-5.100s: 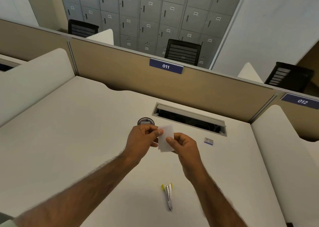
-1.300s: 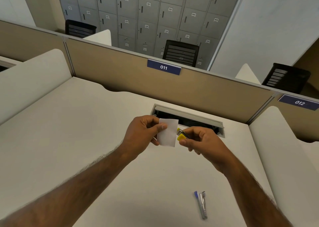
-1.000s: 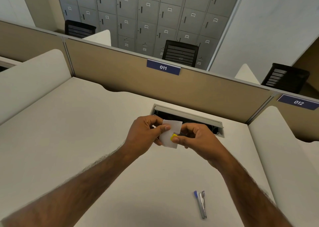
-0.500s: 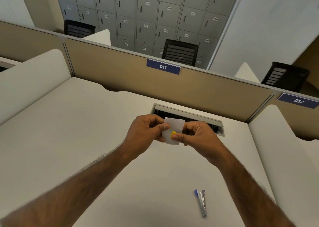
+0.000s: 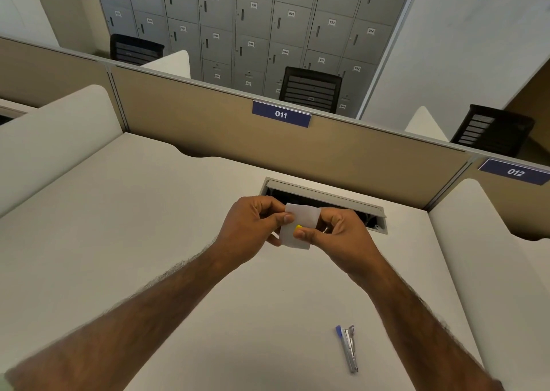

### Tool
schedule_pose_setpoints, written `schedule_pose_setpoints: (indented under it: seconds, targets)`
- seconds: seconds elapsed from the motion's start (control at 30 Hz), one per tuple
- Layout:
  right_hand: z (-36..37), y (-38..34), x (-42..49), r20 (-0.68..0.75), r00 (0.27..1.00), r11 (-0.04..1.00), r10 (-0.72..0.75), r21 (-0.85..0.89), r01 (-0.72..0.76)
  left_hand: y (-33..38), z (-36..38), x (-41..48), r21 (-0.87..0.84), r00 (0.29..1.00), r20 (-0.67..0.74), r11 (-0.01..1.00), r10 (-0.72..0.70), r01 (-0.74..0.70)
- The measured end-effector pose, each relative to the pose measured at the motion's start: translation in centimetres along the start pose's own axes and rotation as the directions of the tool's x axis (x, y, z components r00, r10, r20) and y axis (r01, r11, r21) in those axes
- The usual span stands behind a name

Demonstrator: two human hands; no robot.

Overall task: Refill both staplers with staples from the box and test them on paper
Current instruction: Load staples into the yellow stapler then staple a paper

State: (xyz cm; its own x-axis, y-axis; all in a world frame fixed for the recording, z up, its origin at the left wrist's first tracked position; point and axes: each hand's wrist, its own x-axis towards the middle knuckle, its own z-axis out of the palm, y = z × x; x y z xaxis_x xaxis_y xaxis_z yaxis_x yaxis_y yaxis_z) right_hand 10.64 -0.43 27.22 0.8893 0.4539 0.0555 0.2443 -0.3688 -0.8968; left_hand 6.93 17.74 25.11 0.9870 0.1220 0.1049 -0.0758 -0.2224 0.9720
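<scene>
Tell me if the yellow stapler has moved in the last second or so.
Yes: judged against the cable slot, the yellow stapler slid left, over the paper.

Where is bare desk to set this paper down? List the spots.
Widest: the desk left of the left hand, out to the side divider. Also between the forearms, left of the blue stapler. Crowded: before the cable slot, where the right hand holds the yellow stapler on the paper.

Beige partition point(image 5: 208, 128), grey lockers point(image 5: 253, 27) behind
</scene>
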Motion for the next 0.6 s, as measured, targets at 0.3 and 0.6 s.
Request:
schedule_pose_setpoints:
  seconds: [0.3, 0.6]
  targets:
    - [2.3, 2.1, -1.4, -0.122, 0.989, 0.99, 0.082, 0.124, -0.067, -0.7, 0.3, 0.4, -0.064, 0.995, -0.073, 0.996, -0.069, 0.065]
    - [7.4, 10.6, -4.9, -0.531, 0.796, 0.956, 0.29, 0.133, -0.26, -2.8, 0.2, 0.3, -0.161, 0.958, -0.128, 0.959, -0.256, 0.235]
